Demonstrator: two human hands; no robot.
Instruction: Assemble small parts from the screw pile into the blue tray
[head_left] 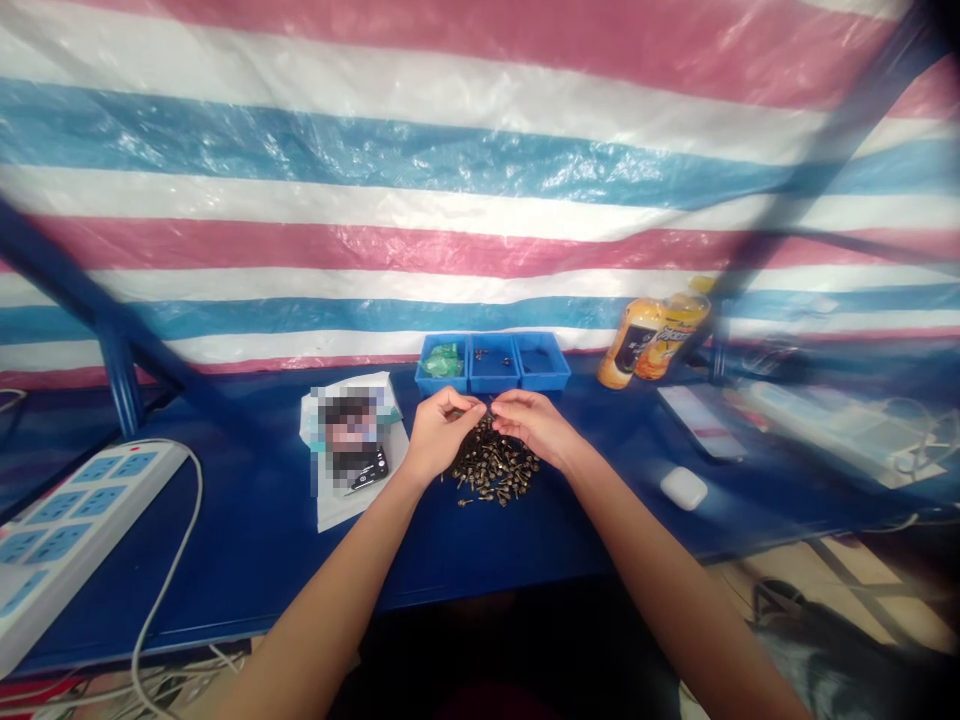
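Note:
A heap of small brass-coloured and dark metal screws point(496, 468) lies on the blue table point(457, 555). Over its far side, my left hand point(441, 437) and my right hand point(538, 428) are close together, fingertips almost meeting. Both hands are closed in a pinch; whatever sits between the fingertips is too small to make out. Just beyond them stand blue bins in a row. In the left bin point(441, 384) is a crumpled green packet point(444, 360). A few small pieces lie in the middle bin point(493, 383), while the right bin point(546, 382) shows a dark floor.
To the left, a phone point(367, 468) rests on a white packet point(330, 510), near a white power strip point(90, 515) with a trailing cable. On the right are two orange drink bottles point(630, 345), another phone point(697, 420) and a white earbud case point(684, 488). Striped sheeting hangs behind.

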